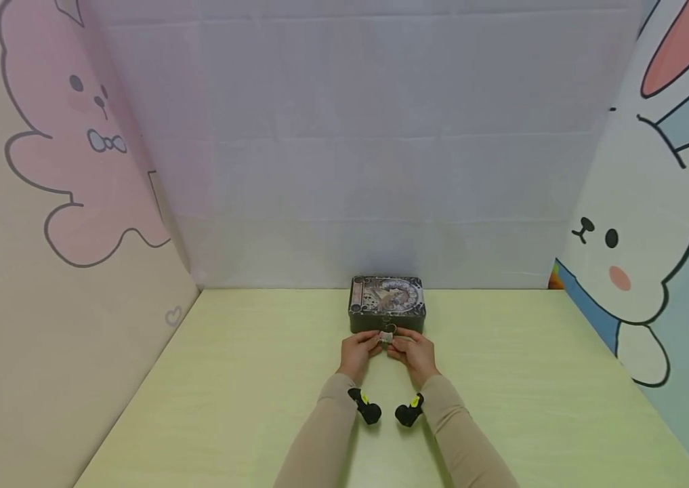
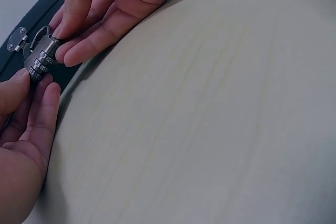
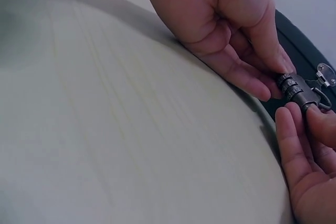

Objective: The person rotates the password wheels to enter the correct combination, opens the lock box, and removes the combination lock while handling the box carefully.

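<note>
A metal combination padlock (image 2: 42,59) with number dials is held sideways between both hands, in front of the tin box (image 1: 387,324). My left hand (image 1: 356,354) pinches the dial end between thumb and fingers. At the shackle end, the thumb and fingers of my right hand (image 1: 416,354) pinch the lock. The curved shackle (image 3: 323,99) lies beside the silver hasp (image 3: 326,76) on the box's dark front. Whether it passes through the hasp, I cannot tell. The box's lid, printed with a picture, is down.
The box stands at the back of the pale yellow-green table (image 1: 246,379), near the white back wall (image 1: 381,149). Printed cartoon side walls flank the table. A black wrist camera (image 1: 368,410) sits on the left sleeve, another camera (image 1: 408,412) on the right.
</note>
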Action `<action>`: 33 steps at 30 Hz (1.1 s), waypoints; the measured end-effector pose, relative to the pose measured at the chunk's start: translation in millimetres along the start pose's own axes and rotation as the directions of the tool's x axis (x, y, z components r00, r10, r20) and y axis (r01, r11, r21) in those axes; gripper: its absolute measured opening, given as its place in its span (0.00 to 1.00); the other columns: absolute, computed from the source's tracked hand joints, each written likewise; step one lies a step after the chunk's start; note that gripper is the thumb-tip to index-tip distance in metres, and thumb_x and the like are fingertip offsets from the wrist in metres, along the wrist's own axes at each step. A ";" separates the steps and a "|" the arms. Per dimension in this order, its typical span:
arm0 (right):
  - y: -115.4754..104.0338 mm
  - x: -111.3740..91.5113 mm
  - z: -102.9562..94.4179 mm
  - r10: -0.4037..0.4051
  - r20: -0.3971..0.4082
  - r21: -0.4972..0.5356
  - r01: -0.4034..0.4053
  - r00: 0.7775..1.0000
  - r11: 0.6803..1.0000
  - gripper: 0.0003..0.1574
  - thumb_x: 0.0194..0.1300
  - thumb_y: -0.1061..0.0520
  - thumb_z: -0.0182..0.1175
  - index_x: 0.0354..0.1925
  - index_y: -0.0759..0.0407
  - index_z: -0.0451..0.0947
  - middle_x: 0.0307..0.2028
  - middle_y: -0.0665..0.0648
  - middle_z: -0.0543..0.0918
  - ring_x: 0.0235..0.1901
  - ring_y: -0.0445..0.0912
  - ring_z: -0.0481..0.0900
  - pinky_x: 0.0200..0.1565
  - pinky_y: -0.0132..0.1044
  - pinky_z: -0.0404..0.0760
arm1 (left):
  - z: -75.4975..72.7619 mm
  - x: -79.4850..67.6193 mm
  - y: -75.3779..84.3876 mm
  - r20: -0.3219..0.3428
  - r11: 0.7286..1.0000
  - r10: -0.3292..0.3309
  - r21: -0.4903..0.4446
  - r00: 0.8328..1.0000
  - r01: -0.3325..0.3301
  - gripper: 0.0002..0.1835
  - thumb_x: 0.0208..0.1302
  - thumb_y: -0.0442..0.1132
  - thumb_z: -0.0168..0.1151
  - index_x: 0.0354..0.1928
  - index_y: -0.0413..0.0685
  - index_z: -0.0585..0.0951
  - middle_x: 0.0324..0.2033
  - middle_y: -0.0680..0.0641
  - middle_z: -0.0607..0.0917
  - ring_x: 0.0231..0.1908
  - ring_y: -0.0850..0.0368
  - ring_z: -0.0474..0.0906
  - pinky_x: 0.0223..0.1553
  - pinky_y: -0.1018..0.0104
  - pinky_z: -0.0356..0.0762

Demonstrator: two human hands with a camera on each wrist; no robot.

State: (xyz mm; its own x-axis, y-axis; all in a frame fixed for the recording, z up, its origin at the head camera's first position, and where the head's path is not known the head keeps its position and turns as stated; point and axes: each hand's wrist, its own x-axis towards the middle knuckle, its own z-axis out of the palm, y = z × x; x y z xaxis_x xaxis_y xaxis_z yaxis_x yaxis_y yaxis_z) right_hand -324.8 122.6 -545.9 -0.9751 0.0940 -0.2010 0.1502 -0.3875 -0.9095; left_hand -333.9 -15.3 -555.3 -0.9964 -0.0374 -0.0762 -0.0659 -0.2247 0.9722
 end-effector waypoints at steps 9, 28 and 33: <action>0.6 2.7 1.8 0.011 0.006 -0.009 -0.011 1.000 1.000 0.25 0.66 0.76 0.54 0.61 0.79 0.69 0.30 0.59 0.84 0.26 0.43 0.84 0.34 0.35 0.87 | -0.2 -5.1 14.1 0.026 1.000 -0.007 0.021 1.000 0.006 0.13 0.66 0.20 0.57 0.50 0.18 0.79 0.46 0.30 0.84 0.37 0.55 0.83 0.49 0.54 0.83; 1.2 2.8 1.7 0.019 0.012 -0.032 -0.019 1.000 0.999 0.25 0.65 0.76 0.54 0.61 0.78 0.70 0.31 0.59 0.85 0.27 0.45 0.85 0.33 0.36 0.87 | -6.6 7.1 1.1 0.020 0.998 -0.052 0.045 0.998 0.052 0.12 0.65 0.22 0.60 0.50 0.22 0.81 0.45 0.34 0.85 0.33 0.57 0.83 0.41 0.63 0.85; 2.5 4.0 0.7 0.010 0.011 -0.056 -0.009 1.000 0.998 0.25 0.65 0.75 0.53 0.61 0.77 0.71 0.30 0.59 0.85 0.26 0.44 0.85 0.33 0.36 0.87 | -7.1 6.0 1.5 0.003 0.995 -0.059 0.084 0.998 0.058 0.13 0.66 0.23 0.60 0.50 0.23 0.81 0.43 0.35 0.85 0.33 0.57 0.83 0.41 0.63 0.85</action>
State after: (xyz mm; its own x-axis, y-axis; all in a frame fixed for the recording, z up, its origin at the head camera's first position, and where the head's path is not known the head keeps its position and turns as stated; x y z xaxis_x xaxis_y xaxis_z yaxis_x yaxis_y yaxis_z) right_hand -328.4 121.3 -548.7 -0.9754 0.0798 -0.2057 0.1680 -0.3360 -0.9268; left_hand -339.6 -22.8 -555.9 -0.9909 -0.0217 -0.1327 -0.1283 -0.1439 0.9812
